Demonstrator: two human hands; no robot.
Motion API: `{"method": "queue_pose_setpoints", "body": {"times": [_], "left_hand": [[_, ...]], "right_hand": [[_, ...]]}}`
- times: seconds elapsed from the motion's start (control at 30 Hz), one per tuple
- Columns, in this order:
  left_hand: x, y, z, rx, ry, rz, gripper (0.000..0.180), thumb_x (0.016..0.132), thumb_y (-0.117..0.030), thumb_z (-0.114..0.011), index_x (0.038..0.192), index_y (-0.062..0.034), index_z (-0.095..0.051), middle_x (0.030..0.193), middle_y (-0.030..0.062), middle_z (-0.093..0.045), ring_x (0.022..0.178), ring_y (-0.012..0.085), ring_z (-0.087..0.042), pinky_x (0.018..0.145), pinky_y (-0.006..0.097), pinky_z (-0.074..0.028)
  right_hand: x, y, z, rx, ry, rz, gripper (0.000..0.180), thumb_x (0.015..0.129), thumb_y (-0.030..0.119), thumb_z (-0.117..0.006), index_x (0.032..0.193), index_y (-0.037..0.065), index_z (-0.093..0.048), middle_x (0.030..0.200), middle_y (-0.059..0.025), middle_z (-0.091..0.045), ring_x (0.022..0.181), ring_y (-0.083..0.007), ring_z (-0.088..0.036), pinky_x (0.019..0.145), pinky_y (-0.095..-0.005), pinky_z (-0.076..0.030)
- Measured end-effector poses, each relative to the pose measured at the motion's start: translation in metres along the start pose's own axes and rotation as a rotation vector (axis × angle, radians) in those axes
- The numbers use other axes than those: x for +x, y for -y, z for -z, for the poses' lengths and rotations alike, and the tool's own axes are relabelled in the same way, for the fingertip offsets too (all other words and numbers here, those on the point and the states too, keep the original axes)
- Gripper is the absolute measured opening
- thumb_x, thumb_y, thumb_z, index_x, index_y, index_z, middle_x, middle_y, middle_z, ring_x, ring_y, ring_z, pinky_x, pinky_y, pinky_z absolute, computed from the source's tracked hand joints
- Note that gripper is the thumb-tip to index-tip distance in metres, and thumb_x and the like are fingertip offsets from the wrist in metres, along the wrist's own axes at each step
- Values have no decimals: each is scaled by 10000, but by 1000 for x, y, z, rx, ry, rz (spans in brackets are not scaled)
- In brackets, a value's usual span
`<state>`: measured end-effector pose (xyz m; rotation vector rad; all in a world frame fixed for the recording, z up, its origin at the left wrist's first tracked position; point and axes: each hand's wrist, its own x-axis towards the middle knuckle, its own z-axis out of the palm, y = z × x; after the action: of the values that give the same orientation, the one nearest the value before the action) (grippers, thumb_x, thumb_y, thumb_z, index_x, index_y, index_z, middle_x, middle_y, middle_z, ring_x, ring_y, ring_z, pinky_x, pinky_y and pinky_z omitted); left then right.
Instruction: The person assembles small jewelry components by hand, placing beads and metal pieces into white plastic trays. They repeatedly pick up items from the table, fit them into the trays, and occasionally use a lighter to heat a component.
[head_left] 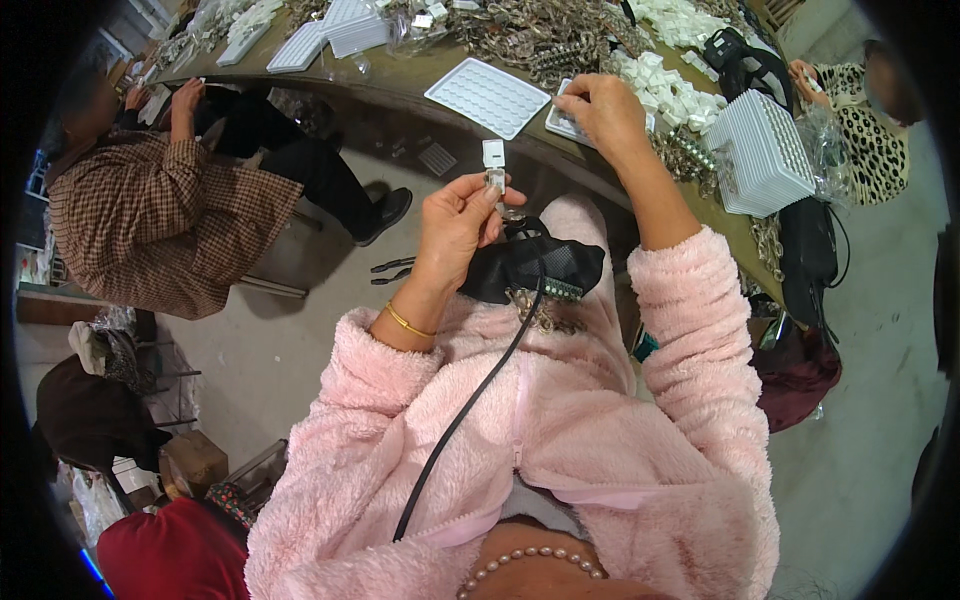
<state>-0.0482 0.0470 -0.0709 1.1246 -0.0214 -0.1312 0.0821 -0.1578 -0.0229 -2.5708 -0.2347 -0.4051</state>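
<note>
My left hand (460, 220) is raised over my lap, its thumb and fingers closed on a small white plastic box (494, 155) with a hinged lid standing open. What lies inside the box is too small to make out. At the table's near edge, my right hand (608, 115) reaches over a white tray (562, 124) and partly covers it. Its thumb and fingertips are drawn together at the tray; anything between them is hidden. Beside it, a larger-looking white tray with rows of shallow wells (487, 97) juts over the edge.
Heaps of small white boxes (665, 92) and metal chain pieces (545, 40) cover the table. A tray stack (760, 150) stands at right. On my lap lies a black pouch (500, 268) with a cable (450, 430). People sit left, in a checked coat (150, 215), and far right.
</note>
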Motion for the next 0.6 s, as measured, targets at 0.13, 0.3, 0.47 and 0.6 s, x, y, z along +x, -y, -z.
{"method": "queue_pose_setpoints", "body": {"times": [0.13,0.3,0.47,0.6], "left_hand": [[-2,1,7,4,7,5,190,984,-115,-600,1103,21,-658,875,86,-704,546,40,-495,486,167,-387],[-2,0,10,11,-3,12,194,986,-120,-599,1103,22,-660,855,80,-698,547,37,-493,489,169,-383],[-2,-1,10,11,-8,10,191,989,-120,-593,1100,20,-661,862,85,-702,550,34,-492,494,167,-385],[-2,-1,11,11,-3,21,191,989,-124,-594,1098,17,-663,872,94,-708,545,33,-490,490,168,-383]], "right_hand": [[4,-11,-12,40,46,7,172,773,266,-748,851,112,-754,823,-127,-720,809,-320,-692,724,-424,-522],[10,-24,-12,199,99,61,139,774,208,-743,861,99,-743,819,-121,-716,801,-313,-683,726,-395,-515],[8,-22,-4,360,92,311,142,798,75,-710,938,58,-733,875,-134,-700,822,-319,-666,774,-377,-512],[6,-16,1,236,204,394,161,803,32,-707,963,37,-728,893,-136,-679,853,-330,-663,784,-377,-507]]}}
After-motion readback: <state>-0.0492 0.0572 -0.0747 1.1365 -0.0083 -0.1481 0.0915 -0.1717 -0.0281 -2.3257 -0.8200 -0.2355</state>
